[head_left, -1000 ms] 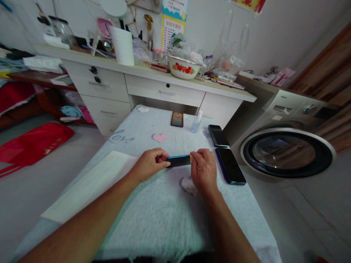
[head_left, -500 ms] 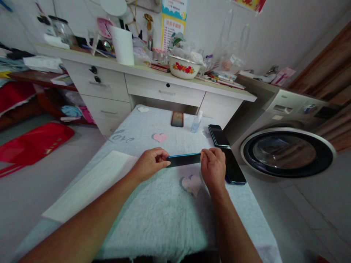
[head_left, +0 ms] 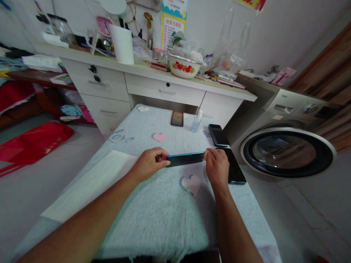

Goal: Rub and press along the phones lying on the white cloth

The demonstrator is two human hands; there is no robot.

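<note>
My left hand (head_left: pixel 152 163) pinches the left end of a smartphone (head_left: pixel 186 159) between thumb and fingers. The phone is tilted above the bed-like table cover, its dark face toward me and a blue edge on top. At the phone's right end, my right hand (head_left: pixel 217 166) is closed, with a small tan piece (head_left: pixel 205 155) at its fingertips against the phone. What that piece is cannot be made out. Just beyond the right hand lie a dark tablet-like device (head_left: pixel 236 170) and another black phone (head_left: pixel 218 135).
A clear spray bottle (head_left: pixel 196 122) and a small dark patterned box (head_left: pixel 177 119) stand farther back on the grey cloth (head_left: pixel 164 212). A pale strip (head_left: pixel 90 184) lies at left. Beyond are a white desk (head_left: pixel 167 89), a flowered bowl (head_left: pixel 184 67) and a washing machine (head_left: pixel 285 151).
My right hand has slid slightly to the right along the phone, baring more of its dark face. My left hand keeps its hold in the same place.
</note>
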